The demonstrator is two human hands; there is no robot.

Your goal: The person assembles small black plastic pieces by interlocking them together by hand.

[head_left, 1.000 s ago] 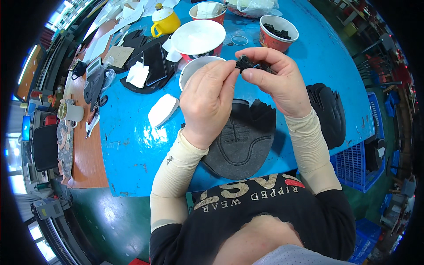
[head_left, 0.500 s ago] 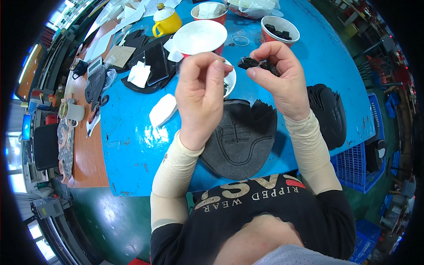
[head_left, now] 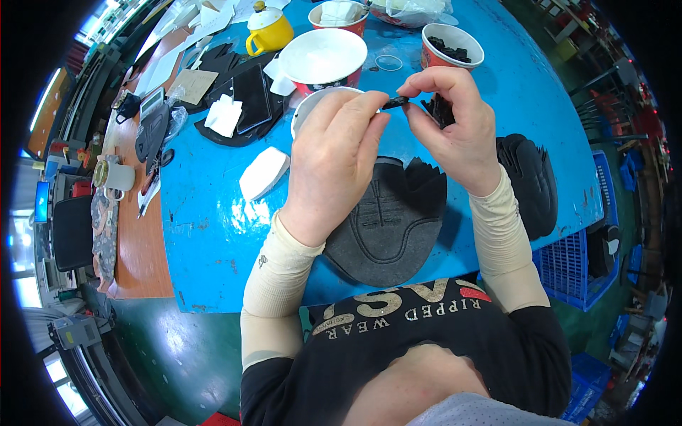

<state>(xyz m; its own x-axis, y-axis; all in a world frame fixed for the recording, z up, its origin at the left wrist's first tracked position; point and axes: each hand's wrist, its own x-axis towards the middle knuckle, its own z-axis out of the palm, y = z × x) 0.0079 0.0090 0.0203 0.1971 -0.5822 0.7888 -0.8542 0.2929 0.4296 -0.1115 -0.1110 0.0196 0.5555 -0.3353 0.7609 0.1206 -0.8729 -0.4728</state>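
My left hand [head_left: 335, 153] and my right hand [head_left: 455, 128] meet over the blue table. Between their fingertips they pinch a small black piece [head_left: 396, 103], too small to name. More black pieces [head_left: 439, 111] are tucked in the palm of my right hand. Just below lies a stack of dark grey shaped sheets [head_left: 387, 227] with stitched-looking lines. Partly behind my left hand stands a white cup [head_left: 304, 113]. A wide white-rimmed paper bowl [head_left: 324, 58] is beyond it.
A red paper cup [head_left: 455, 51] of black pieces stands at the far right. Another black stack [head_left: 527, 186] lies right, above a blue crate [head_left: 579, 266]. Left are a folded white pad [head_left: 265, 174], a dark phone [head_left: 252, 106] and a yellow mug [head_left: 268, 32].
My left hand has come right and closed its fingertips on the black piece held out by my right hand. My right hand has barely shifted.
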